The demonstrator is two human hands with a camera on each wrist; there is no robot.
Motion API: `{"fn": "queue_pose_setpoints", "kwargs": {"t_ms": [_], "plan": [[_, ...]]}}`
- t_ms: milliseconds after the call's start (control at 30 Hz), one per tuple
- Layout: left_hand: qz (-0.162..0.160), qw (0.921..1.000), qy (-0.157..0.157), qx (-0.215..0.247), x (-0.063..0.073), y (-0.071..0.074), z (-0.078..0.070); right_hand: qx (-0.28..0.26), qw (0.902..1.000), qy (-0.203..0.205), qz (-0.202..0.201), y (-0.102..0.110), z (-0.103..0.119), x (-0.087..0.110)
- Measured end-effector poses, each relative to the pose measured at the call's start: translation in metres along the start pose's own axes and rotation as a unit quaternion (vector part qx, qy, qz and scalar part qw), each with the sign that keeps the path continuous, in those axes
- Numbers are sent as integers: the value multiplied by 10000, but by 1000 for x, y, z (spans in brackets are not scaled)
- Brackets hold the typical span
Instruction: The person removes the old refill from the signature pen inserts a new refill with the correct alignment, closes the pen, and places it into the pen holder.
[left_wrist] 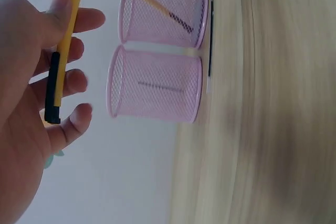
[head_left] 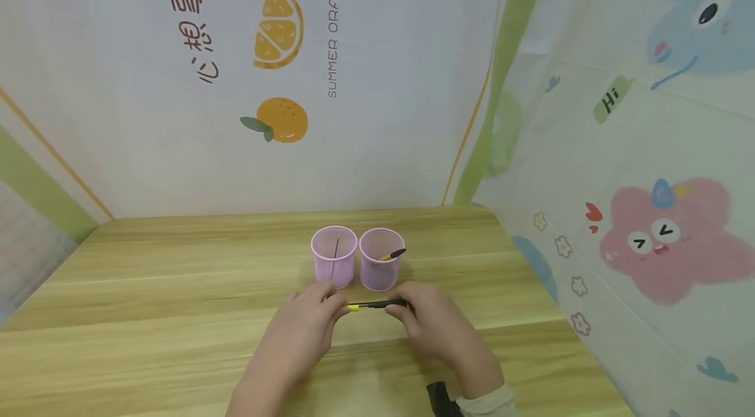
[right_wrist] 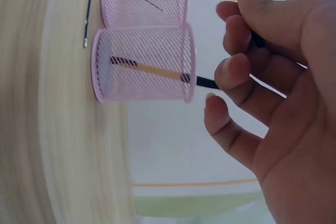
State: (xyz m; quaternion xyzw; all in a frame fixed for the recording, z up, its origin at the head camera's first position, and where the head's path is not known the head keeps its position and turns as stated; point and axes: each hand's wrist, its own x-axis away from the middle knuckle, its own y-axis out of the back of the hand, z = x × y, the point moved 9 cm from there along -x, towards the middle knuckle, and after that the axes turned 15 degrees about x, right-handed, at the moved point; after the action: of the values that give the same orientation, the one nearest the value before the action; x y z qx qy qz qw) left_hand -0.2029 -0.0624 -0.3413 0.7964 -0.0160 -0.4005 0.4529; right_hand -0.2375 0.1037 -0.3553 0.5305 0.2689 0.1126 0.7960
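Bright, even head view; wrist views dimmer.
Soft, faint shadows on tabletop (head_left: 177, 312), its grain smeared in wrist views; right hand (right_wrist: 302, 114) shaded up close.

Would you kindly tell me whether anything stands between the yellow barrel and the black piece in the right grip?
Nothing visible blocks them: only a thin dark rod spans the gap between the yellow barrel and the black piece; both mesh cups stand beyond.

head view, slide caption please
Left hand pinches a yellow pen barrel, right hand a black pen part, near two pink cups.
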Motion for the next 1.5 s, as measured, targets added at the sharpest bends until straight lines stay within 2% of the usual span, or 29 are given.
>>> {"fn": "queue_pose_setpoints", "kwargs": {"t_ms": [167, 267, 433, 733, 933, 1233, 1500], "plan": [[39, 9998, 174, 68, 2, 5, 5, -109, 9997, 123, -188, 5, 5, 0], [-30, 9998, 137, 110, 5, 9, 6, -151, 9995, 224, -148, 1, 7, 1], [-168, 9995, 164, 228, 8, 15, 11, -545, 9983, 186, -51, -1, 3, 4], [3, 9976, 558, 402, 11, 24, 20, -1086, 9926, 126, 533, -5, -3, 10], [-52, 9980, 471, 410, 10, 29, 19, -1040, 9931, 41, 547, -3, -7, 11], [-121, 9978, 500, 408, 12, 34, 18, -954, 9940, 63, 534, -1, -8, 10], [-35, 9985, 450, 294, 16, 32, 18, -1016, 9931, 71, 574, 0, -8, 12]]}}
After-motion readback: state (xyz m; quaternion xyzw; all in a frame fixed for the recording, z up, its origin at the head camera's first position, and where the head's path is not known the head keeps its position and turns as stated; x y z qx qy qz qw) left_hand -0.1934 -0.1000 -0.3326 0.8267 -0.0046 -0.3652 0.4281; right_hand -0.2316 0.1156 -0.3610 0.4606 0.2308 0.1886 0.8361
